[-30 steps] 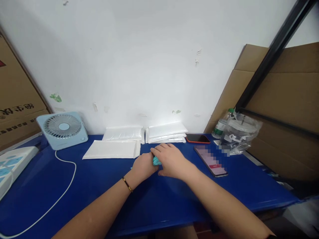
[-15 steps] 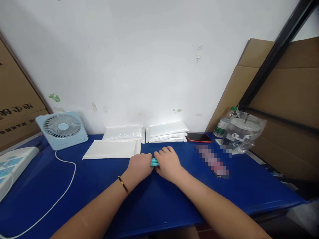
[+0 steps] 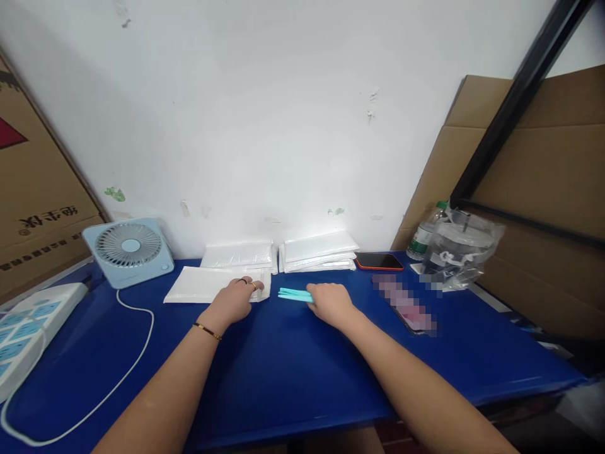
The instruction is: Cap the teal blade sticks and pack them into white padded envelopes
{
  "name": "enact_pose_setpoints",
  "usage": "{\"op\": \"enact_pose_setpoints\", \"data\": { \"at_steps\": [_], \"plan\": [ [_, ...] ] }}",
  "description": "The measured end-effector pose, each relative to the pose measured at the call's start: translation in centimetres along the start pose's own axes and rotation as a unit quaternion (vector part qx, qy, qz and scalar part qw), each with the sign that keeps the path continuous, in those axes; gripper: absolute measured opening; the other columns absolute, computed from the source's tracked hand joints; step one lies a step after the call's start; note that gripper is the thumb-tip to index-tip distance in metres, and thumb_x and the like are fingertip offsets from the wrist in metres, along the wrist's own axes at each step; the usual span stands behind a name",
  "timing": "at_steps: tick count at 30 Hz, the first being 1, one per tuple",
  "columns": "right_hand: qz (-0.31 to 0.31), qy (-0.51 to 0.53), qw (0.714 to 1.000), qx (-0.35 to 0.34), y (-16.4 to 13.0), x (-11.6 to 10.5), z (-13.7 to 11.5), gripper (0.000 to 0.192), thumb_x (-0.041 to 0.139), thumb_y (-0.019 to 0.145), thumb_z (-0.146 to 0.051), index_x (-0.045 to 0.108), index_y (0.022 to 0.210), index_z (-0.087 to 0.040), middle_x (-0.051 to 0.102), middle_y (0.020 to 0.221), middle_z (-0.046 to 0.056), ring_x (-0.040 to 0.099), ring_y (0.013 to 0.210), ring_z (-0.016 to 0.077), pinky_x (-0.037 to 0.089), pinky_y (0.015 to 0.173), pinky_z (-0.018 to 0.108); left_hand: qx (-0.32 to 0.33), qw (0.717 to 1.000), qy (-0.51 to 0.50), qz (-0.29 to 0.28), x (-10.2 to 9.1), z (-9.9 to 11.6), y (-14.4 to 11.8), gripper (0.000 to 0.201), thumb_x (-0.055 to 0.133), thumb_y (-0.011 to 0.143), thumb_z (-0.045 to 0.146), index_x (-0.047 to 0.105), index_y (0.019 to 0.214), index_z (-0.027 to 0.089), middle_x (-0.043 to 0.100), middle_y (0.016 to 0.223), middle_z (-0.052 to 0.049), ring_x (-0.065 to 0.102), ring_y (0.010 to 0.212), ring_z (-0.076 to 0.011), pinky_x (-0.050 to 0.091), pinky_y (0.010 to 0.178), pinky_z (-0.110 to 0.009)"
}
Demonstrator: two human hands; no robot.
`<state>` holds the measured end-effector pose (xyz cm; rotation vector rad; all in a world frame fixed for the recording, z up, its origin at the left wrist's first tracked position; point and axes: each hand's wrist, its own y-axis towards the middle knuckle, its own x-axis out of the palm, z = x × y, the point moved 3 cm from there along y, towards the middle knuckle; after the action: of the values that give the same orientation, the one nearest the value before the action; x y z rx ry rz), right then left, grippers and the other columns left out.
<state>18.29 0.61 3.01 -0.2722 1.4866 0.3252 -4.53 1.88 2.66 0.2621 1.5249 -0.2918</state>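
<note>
A small bundle of teal sticks [image 3: 293,294] lies flat on the blue counter [image 3: 293,372], pointing left, just in front of the stacked white padded mailers. The right hand [image 3: 329,302] closes its grip over the right end of the sticks, fingers curled down onto them. The left hand [image 3: 235,299] has its fingers spread loosely, holding nothing, with the fingertips resting on the near right corner of a white padded mailer [image 3: 212,285] that lies flat by itself; a thin bracelet [image 3: 207,330] circles that wrist.

Behind the single mailer sit two stacks of the same mailers, a left stack [image 3: 237,253] and a right stack [image 3: 318,250], against the white wall. To the right of them lies a phone in a red case [image 3: 379,261], and nearer, a second phone [image 3: 406,304] with a lit screen. Beyond stand a water bottle [image 3: 424,234] and a clear plastic bag [image 3: 460,247] before cardboard. At far left, a pale blue desk fan [image 3: 128,251] and a white power strip [image 3: 23,325], its cable [image 3: 137,343] looping across the counter.
</note>
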Motion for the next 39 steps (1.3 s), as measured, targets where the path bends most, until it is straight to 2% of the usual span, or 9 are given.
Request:
{"op": "enact_pose_setpoints", "data": {
  "at_steps": [3, 6, 9, 11, 13, 16, 22, 31, 39],
  "plan": [
    [0.002, -0.009, 1.000, 0.003, -0.1, -0.2, 1.2, 0.020, 0.046, 0.084, -0.033, 0.056, 0.096, -0.021, 0.067, 0.092, 0.008, 0.063, 0.084, 0.0241, 0.042, 0.069, 0.032, 0.049, 0.998, -0.028, -0.009, -0.1, 2.1, -0.2, 0.049, 0.049, 0.074, 0.014, 0.053, 0.121, 0.027, 0.062, 0.109, -0.007, 0.058, 0.099, -0.0218, 0.043, 0.088, -0.032],
    [0.007, -0.020, 1.000, 0.008, -0.2, -0.4, 2.3, 0.020, 0.045, 0.085, -0.034, 0.057, 0.095, -0.021, 0.067, 0.091, 0.008, 0.063, 0.084, 0.0251, 0.043, 0.069, 0.033, 0.090, 0.993, -0.073, -0.015, -0.6, 2.8, -0.3, 0.070, 0.063, 0.068, 0.035, 0.038, 0.134, 0.030, 0.058, 0.120, -0.006, 0.054, 0.107, -0.0244, 0.042, 0.090, -0.032],
    [-0.001, -0.024, 1.000, 0.010, -0.2, -0.6, 3.0, 0.021, 0.045, 0.085, -0.035, 0.058, 0.094, -0.021, 0.067, 0.091, 0.008, 0.064, 0.084, 0.0254, 0.043, 0.068, 0.033, 0.081, 0.995, -0.061, -0.021, -0.7, 0.6, 0.3, 0.112, 0.079, 0.040, 0.051, 0.031, 0.138, 0.029, 0.037, 0.142, -0.009, 0.026, 0.132, -0.0340, 0.027, 0.104, -0.042],
    [-0.009, -0.026, 1.000, 0.004, -0.2, -0.6, 3.0, 0.020, 0.045, 0.085, -0.034, 0.058, 0.095, -0.021, 0.067, 0.092, 0.008, 0.064, 0.085, 0.0252, 0.043, 0.069, 0.033, 0.059, 0.996, -0.049, -0.040, -0.5, -1.2, 0.8, 0.121, 0.078, 0.036, 0.055, 0.025, 0.141, 0.027, 0.027, 0.147, -0.011, 0.011, 0.136, -0.0365, 0.017, 0.107, -0.051],
    [-0.014, -0.027, 1.000, -0.006, -0.1, -0.5, 2.8, 0.020, 0.045, 0.085, -0.032, 0.058, 0.095, -0.021, 0.067, 0.092, 0.008, 0.064, 0.085, 0.0248, 0.043, 0.069, 0.033, 0.062, 0.995, -0.057, -0.058, -0.1, -2.2, 1.2, 0.118, 0.076, 0.040, 0.057, 0.023, 0.141, 0.026, 0.029, 0.146, -0.012, 0.015, 0.136, -0.0354, 0.013, 0.107, -0.053],
    [-0.010, -0.031, 0.999, -0.015, -0.1, -0.5, 2.5, 0.019, 0.044, 0.085, -0.030, 0.059, 0.094, -0.021, 0.067, 0.090, 0.008, 0.064, 0.082, 0.0242, 0.043, 0.068, 0.033, 0.084, 0.993, -0.073, -0.039, -0.2, -1.5, 1.4, 0.099, 0.071, 0.051, 0.054, 0.032, 0.137, 0.024, 0.046, 0.135, -0.011, 0.036, 0.127, -0.0310, 0.014, 0.108, -0.047],
    [0.011, -0.055, 0.998, -0.012, 0.1, -0.6, 2.6, 0.017, 0.049, 0.081, -0.024, 0.060, 0.093, -0.018, 0.068, 0.088, 0.010, 0.064, 0.082, 0.0245, 0.043, 0.069, 0.033, 0.114, 0.987, -0.109, 0.039, -1.3, 1.8, 1.0, 0.055, 0.060, 0.065, 0.036, 0.052, 0.117, 0.022, 0.062, 0.110, -0.004, 0.056, 0.103, -0.0233, 0.038, 0.092, -0.031],
    [0.027, -0.077, 0.996, -0.029, 0.0, -1.5, 1.8, 0.015, 0.049, 0.082, -0.017, 0.062, 0.089, -0.014, 0.068, 0.086, 0.013, 0.065, 0.081, 0.0254, 0.044, 0.066, 0.032, 0.103, 0.970, -0.213, 0.047, -1.7, 2.4, 0.5, 0.047, 0.055, 0.070, 0.031, 0.050, 0.115, 0.022, 0.060, 0.111, -0.003, 0.057, 0.098, -0.0215, 0.044, 0.084, -0.029],
    [0.001, -0.092, 0.995, -0.040, 0.3, -2.7, -0.1, 0.022, 0.048, 0.083, -0.014, 0.054, 0.105, -0.013, 0.068, 0.084, 0.015, 0.067, 0.080, 0.0246, 0.046, 0.067, 0.032, 0.138, 0.977, -0.159, 0.038, -1.4, 5.0, 0.5, 0.041, 0.053, 0.071, 0.024, 0.053, 0.112, 0.023, 0.061, 0.106, -0.004, 0.057, 0.094, -0.0216, 0.041, 0.084, -0.031]
  ]
}}
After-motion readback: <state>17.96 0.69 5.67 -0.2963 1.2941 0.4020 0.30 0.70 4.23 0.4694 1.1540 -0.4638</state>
